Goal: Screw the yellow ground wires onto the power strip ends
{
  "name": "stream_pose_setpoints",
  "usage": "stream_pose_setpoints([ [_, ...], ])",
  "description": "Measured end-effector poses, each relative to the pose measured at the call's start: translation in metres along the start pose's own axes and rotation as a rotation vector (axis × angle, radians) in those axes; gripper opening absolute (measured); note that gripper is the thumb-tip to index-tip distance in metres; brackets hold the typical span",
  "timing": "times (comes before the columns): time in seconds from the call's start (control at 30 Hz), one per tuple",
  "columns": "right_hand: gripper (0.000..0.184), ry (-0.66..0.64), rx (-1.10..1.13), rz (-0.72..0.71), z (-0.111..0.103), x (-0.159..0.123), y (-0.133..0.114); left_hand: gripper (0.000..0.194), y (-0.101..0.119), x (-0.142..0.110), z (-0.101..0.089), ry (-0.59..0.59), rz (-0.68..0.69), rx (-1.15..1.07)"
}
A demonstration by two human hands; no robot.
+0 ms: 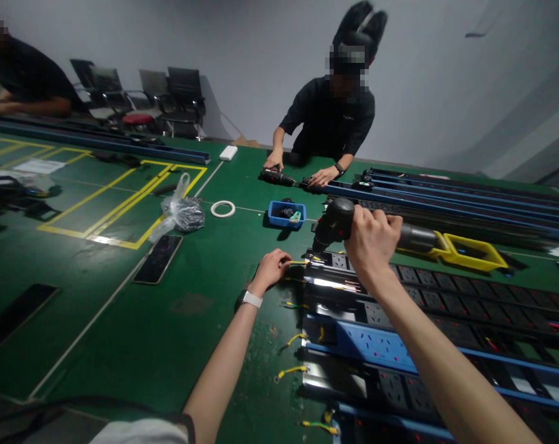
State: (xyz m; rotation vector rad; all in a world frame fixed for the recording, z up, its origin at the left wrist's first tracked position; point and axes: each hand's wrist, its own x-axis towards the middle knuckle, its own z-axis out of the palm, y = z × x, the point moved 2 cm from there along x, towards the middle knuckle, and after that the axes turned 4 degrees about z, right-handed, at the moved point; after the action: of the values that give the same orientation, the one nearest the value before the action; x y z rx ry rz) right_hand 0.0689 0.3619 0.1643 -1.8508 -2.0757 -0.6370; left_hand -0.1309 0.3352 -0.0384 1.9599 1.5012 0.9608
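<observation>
My right hand (374,237) is wrapped round a black cordless screwdriver (333,223), its head tilted down over the left end of a power strip (340,261). The tip is close to the strip's end; whether it touches a screw I cannot tell. Fingers of my left hand (272,269) pinch a short yellow wire (299,263) that sticks out of that same end. Below it lie several more power strips side by side, one with a blue socket face (374,345). Yellow-green wires with ring terminals (291,372) poke out of their left ends.
Beyond the strips stand a blue bin (287,214) with small parts and a yellow bin (476,253). A phone (158,259), a plastic bag (182,213) and a tape roll (222,209) lie left on the green table (205,333). Across it, a co-worker (334,117) holds another power tool.
</observation>
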Motion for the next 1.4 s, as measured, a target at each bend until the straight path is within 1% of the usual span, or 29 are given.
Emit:
stream_pose_setpoints([
  [0.2, 0.029, -0.013, -0.013, -0.004, 0.002, 0.003, 0.004, 0.038, 0.005, 0.001, -0.006, -0.007, -0.017, 0.037],
  [0.4, 0.027, 0.032, -0.006, -0.054, 0.000, -0.002, 0.002, 0.045, 0.005, 0.001, -0.006, -0.004, 0.004, 0.037],
  [0.57, 0.023, 0.062, -0.011, -0.082, -0.001, -0.005, 0.000, 0.043, 0.002, 0.002, -0.004, -0.003, -0.003, 0.056],
  [0.87, 0.022, 0.043, -0.001, -0.046, 0.003, 0.001, 0.006, 0.041, 0.007, 0.000, -0.005, 0.013, -0.005, 0.057],
  [1.03, 0.025, 0.002, 0.027, -0.040, -0.003, 0.001, -0.001, 0.044, 0.003, 0.000, -0.002, 0.020, 0.014, 0.056],
  [1.23, 0.030, 0.035, 0.063, -0.055, -0.007, -0.001, -0.011, 0.034, 0.003, -0.003, -0.002, 0.017, 0.020, 0.075],
  [1.4, 0.030, 0.008, 0.074, -0.036, -0.002, 0.002, -0.006, 0.029, 0.004, -0.005, -0.001, 0.016, 0.011, 0.043],
])
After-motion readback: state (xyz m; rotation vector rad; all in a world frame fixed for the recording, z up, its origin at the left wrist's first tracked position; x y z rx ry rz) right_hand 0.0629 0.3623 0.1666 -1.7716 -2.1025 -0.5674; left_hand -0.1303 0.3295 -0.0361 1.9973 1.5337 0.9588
